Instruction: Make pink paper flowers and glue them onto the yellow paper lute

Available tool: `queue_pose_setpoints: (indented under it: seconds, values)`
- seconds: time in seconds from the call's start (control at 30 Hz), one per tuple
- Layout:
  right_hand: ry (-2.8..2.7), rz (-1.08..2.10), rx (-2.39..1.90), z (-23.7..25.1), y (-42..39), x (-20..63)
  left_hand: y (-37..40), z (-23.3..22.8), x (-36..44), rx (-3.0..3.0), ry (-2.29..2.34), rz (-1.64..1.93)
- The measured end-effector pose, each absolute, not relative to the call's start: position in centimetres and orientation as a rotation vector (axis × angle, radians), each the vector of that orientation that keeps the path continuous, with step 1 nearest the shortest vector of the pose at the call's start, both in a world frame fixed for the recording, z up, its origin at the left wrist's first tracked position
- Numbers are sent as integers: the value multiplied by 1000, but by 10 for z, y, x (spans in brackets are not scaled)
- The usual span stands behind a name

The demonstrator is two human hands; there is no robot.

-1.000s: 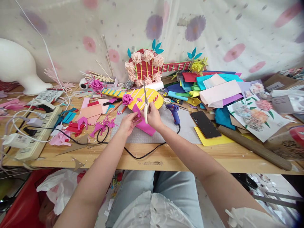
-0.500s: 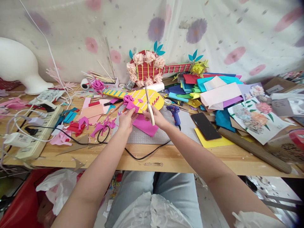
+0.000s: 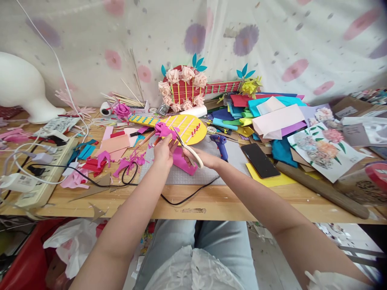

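White-handled scissors [image 3: 196,158] are in my right hand [image 3: 207,158], its fingers closed around the handles. Their blades point up and left toward a small piece of magenta paper [image 3: 174,136], pinched by my left hand [image 3: 164,152]. Whether the blades touch this paper I cannot tell. Just behind the hands lies a yellow paper guitar [image 3: 198,137] with pink strips, red bits and a magenta paper flower [image 3: 161,129]. A larger magenta sheet [image 3: 185,164] rests under my hands on the grey cutting mat [image 3: 205,177].
A blue glue gun [image 3: 221,148] and a black phone [image 3: 260,161] lie to the right. Coloured paper [image 3: 278,121] is piled behind them. Against the curtain leans a red guitar [image 3: 223,87] with paper roses. A power strip [image 3: 45,173], cables and paper scraps occupy the left.
The scissors have tilted from nearly upright to pointing up-left, their blades moving toward my left hand. My right hand has turned and come slightly lower. The view has shifted a little.
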State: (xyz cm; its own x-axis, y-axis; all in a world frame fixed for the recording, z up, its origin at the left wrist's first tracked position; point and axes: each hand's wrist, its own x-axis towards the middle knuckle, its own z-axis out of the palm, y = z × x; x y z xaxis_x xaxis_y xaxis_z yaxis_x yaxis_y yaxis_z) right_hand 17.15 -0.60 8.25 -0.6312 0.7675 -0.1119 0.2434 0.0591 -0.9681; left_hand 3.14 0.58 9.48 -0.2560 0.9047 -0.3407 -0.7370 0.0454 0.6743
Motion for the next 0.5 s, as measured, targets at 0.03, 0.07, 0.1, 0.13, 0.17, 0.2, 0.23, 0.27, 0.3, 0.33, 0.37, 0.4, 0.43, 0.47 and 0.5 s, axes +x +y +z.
queue_pose_setpoints:
  seconds: [0.03,0.07,0.1,0.13,0.17,0.2,0.23,0.27,0.3,0.33,0.37,0.4,0.43,0.47,0.5]
  values:
    - [-1890,1601,-1007,82,-6,170,5,93,33,245,926,1587]
    - [-1872,1603,-1006,81,-5,168,5,91,34,246,921,1592]
    - [-1854,1606,-1005,79,-5,166,5,89,35,245,916,1596]
    - [-1838,1611,-1005,78,-5,165,4,88,36,243,913,1602]
    - [-1821,1618,-1005,76,-5,163,4,86,36,239,913,1609]
    - [-1805,1629,-1004,74,-5,163,4,85,37,237,914,1615]
    - [-1787,1642,-1004,72,-5,162,4,84,37,236,916,1620]
    - [-1772,1655,-1002,70,-5,162,4,83,37,238,919,1621]
    - [-1756,1668,-1001,69,-5,162,4,83,38,244,921,1621]
    - [-1738,1681,-1000,68,-5,162,4,83,38,249,923,1622]
    - [-1725,1693,-998,67,-5,162,4,83,38,253,925,1622]
    - [-1714,1701,-1000,67,-5,163,3,84,38,253,926,1623]
    - [-1705,1705,-1004,67,-6,163,3,84,38,251,927,1624]
    - [-1699,1708,-1006,67,-6,163,3,84,39,248,926,1625]
    - [-1692,1711,-1010,67,-6,163,3,84,39,244,926,1626]
